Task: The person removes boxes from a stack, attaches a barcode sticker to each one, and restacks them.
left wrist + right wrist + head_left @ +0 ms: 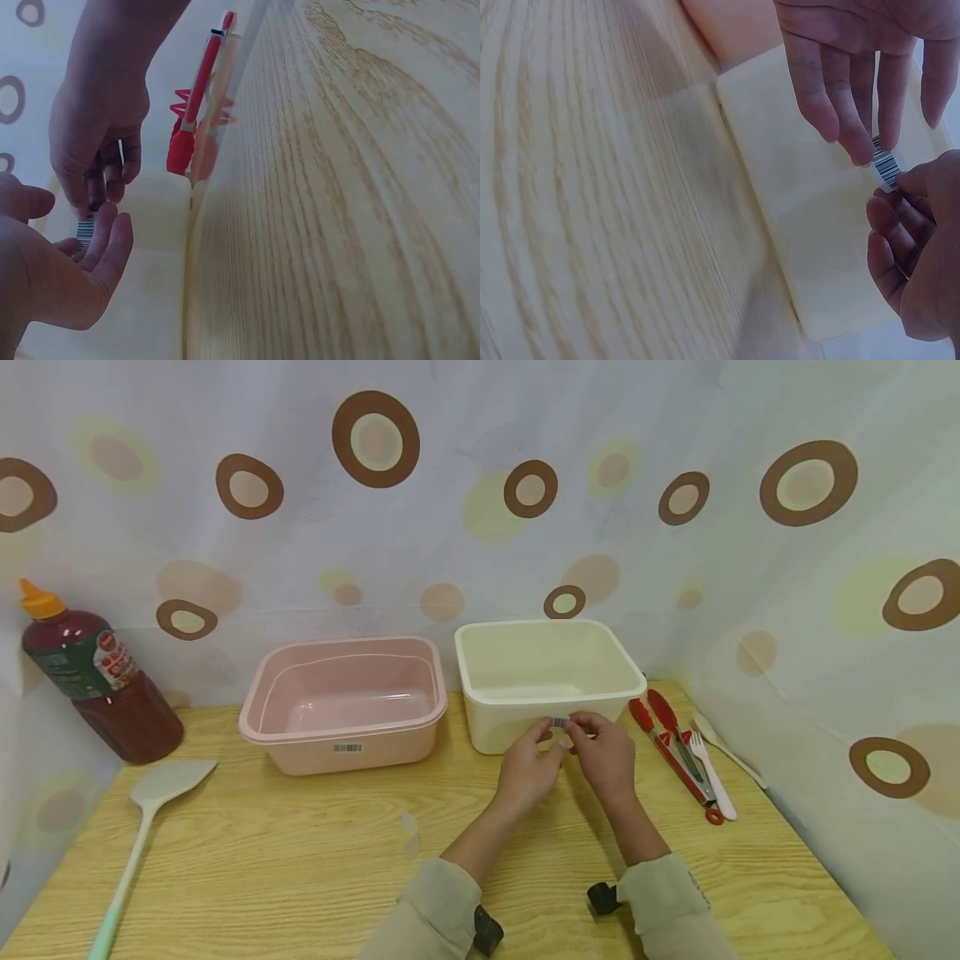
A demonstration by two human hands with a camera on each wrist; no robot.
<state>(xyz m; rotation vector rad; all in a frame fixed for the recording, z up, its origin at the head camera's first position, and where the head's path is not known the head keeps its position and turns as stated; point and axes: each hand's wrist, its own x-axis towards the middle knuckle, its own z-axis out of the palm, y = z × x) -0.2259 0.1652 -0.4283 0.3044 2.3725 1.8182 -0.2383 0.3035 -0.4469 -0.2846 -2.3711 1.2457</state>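
Note:
Both hands meet at a small barcode sticker (886,163) in front of the cream basin's (543,700) front wall, just below its rim. My right hand (606,758) pinches one end of the sticker between thumb and finger, as the right wrist view shows. At the other end, the fingertips of my left hand (531,768) hold the sticker's edge, the rest of its fingers stretched out. In the left wrist view, the sticker (85,231) shows between the two hands. A pink basin (352,755) on the left bears a similar barcode sticker (347,747) on its front.
Red-handled tongs (678,756), a white fork (712,777) and a pale spoon (727,747) lie right of the cream basin. On the left stand a dark red sauce bottle (101,685) and, nearer, a spatula (146,827). A patterned sheet hangs behind the wooden table (300,860).

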